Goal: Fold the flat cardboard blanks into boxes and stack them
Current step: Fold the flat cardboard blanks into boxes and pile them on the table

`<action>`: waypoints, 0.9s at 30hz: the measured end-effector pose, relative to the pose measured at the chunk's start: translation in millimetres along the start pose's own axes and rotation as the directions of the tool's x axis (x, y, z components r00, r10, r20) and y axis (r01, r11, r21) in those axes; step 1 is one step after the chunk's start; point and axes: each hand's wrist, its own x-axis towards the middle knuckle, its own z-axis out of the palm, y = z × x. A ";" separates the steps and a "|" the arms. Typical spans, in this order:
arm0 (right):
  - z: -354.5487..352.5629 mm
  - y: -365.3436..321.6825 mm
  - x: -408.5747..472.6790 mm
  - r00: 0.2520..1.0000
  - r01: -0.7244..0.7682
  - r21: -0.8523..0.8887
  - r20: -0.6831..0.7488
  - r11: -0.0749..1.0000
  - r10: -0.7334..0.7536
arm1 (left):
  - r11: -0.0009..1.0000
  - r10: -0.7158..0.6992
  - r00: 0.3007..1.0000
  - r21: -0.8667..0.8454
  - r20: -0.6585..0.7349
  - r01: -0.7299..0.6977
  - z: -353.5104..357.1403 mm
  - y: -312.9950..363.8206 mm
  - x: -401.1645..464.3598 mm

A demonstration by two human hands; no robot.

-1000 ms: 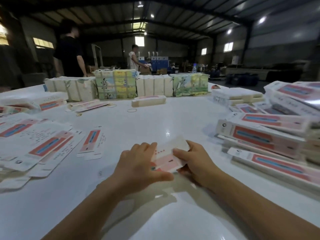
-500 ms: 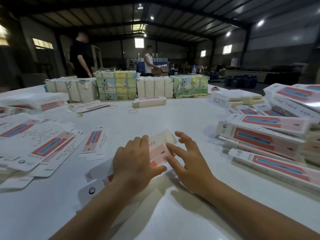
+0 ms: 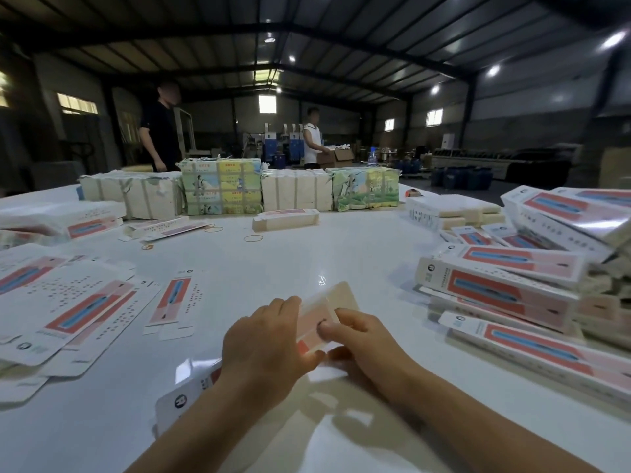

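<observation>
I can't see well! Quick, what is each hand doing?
Left hand: grips the cardboard blank.
Right hand: pinches the same blank's far end.

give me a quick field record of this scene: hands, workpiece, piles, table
left hand: grips the blank from the left
right hand: pinches the blank's right side, thumb on top
blank: partly folded, held above the table
flat blanks: spread at left
folded boxes: piled at right
bundles: row at the far edge
rubber bands: loose, mid-table
</observation>
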 end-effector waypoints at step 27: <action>7.0 1.3 -1.0 0.913 0.139 -0.302 -0.330 0.943 -0.240 | 0.935 -0.092 0.965 -0.311 0.247 0.169 -3.3 -18.5 2.9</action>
